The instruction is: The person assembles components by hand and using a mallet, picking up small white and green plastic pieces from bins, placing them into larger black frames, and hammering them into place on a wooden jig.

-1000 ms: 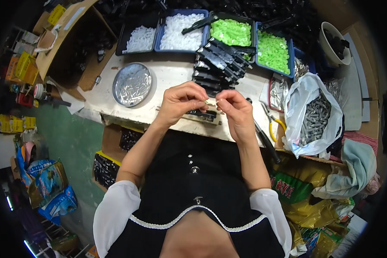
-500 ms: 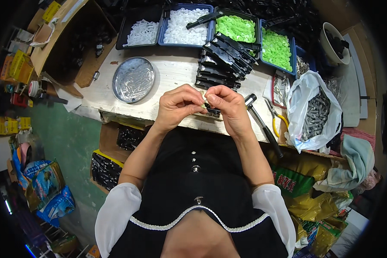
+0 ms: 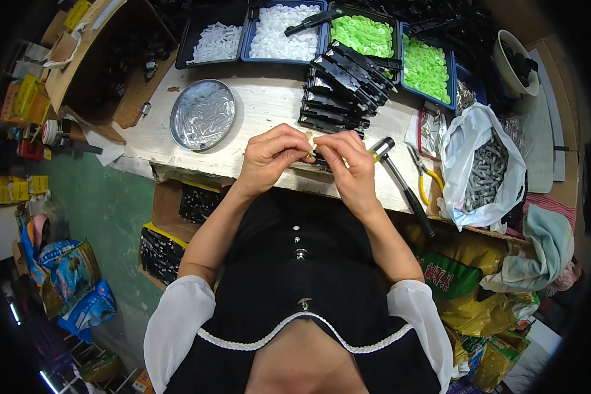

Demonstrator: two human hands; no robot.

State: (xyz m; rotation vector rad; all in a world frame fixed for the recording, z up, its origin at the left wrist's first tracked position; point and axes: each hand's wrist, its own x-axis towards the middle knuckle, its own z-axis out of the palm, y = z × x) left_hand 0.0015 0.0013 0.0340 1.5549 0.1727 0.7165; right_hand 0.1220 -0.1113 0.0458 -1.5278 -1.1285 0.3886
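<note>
At the front edge of the white worktable (image 3: 262, 98), my hands meet fingertip to fingertip. My left hand (image 3: 272, 157) is closed in a pinch on a small pale green plastic piece (image 3: 311, 151). Fingers of my right hand (image 3: 348, 164) press together at the other side of that piece; whether they grip it or something thinner is too small to make out. Beneath the fingers lies a dark part, mostly hidden. Just beyond my hands is a stack of black slotted parts (image 3: 348, 82).
A round metal tin (image 3: 203, 115) of thin metal pins stands left. Trays of white pieces (image 3: 285, 33) and green discs (image 3: 364, 36) line the back. To the right lie a hammer (image 3: 404, 187), yellow-handled pliers (image 3: 427, 174) and a white bag (image 3: 463, 141) of grey parts.
My right hand has turned, its fingers now pointing more toward my left hand. Both hands stay together at the table's edge, and the view has shifted slightly.
</note>
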